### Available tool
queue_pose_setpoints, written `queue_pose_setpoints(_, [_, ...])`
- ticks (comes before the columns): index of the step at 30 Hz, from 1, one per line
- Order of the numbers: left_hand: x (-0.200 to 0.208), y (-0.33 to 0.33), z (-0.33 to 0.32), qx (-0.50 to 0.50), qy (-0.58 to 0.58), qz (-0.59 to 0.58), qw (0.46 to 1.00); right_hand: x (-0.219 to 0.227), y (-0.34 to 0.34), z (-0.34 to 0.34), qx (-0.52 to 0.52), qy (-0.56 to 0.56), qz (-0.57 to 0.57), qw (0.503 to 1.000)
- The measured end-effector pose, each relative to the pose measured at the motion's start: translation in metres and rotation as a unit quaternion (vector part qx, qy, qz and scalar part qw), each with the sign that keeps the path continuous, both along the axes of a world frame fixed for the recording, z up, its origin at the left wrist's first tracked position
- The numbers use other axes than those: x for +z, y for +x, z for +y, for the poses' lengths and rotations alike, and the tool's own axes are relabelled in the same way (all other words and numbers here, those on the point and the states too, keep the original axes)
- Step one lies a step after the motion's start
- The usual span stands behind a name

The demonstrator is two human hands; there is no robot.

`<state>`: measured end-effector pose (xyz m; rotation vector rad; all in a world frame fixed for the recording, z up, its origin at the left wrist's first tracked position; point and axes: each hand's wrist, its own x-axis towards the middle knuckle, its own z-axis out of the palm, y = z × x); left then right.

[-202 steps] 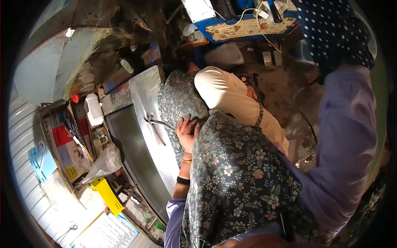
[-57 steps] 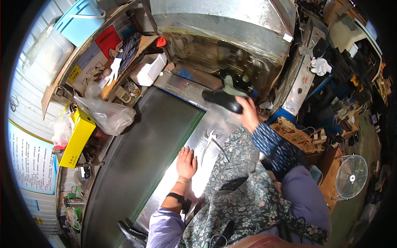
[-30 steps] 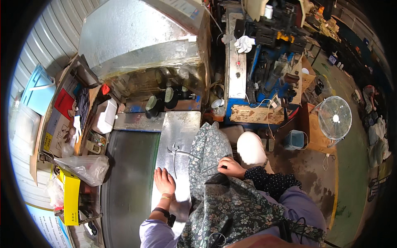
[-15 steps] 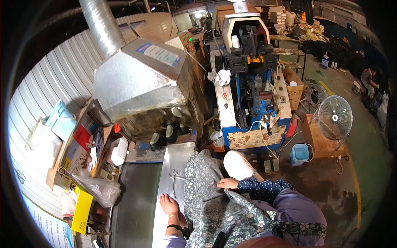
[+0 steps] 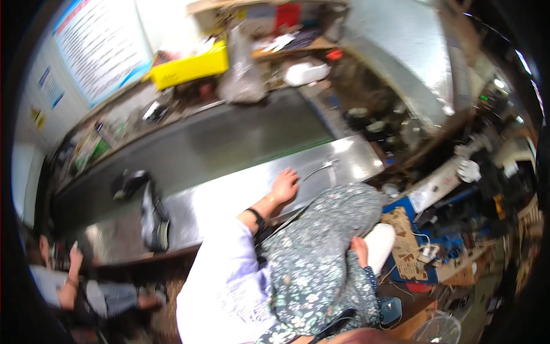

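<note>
My left hand (image 5: 285, 184) rests on the shiny metal tabletop (image 5: 215, 195), fingers loosely spread and holding nothing. Just beyond its fingertips lies a thin cord or wire (image 5: 317, 170). On my lap is a dark flowered apron (image 5: 321, 246). My right hand (image 5: 360, 251) lies at the apron's edge beside my pale-covered knee (image 5: 379, 246); its fingers look laid out, though blur softens them. Farther left, one dark shoe (image 5: 154, 221) stands on the metal top, and another dark shoe (image 5: 132, 182) sits on the dark belt (image 5: 246, 137) behind.
A co-worker (image 5: 69, 275) sits at the lower left. Behind the belt are a yellow box (image 5: 189, 66), a plastic bag (image 5: 240, 74) and a white container (image 5: 306, 73). A metal hood (image 5: 401, 46) rises at the back right. A blue-framed machine (image 5: 409, 235) and a fan (image 5: 438, 329) are at right.
My view has swung left, bringing the shoes and the co-worker into sight. The machine and hood now sit farther right. My left hand stays on the metal top, my right on my lap.
</note>
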<state>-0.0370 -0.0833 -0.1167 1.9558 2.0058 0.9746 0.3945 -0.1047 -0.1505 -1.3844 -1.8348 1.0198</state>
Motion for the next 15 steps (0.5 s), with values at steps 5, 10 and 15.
queue_pose_setpoints(5, [0.033, -0.029, -0.085, -0.067, -0.036, -0.033, 0.997, -0.002, -0.005, -0.002, -0.058, -0.227, 0.184, 0.955])
queue_pose_setpoints(10, [0.063, -0.098, -0.175, 0.221, -0.054, 0.036, 0.973, 0.008, -0.019, 0.001, -0.067, -0.262, 0.149, 0.951])
queue_pose_setpoints(15, [0.121, -0.232, -0.283, 0.589, -0.147, 0.281, 0.743, 0.011, -0.027, 0.017, -0.062, -0.278, 0.11, 0.952])
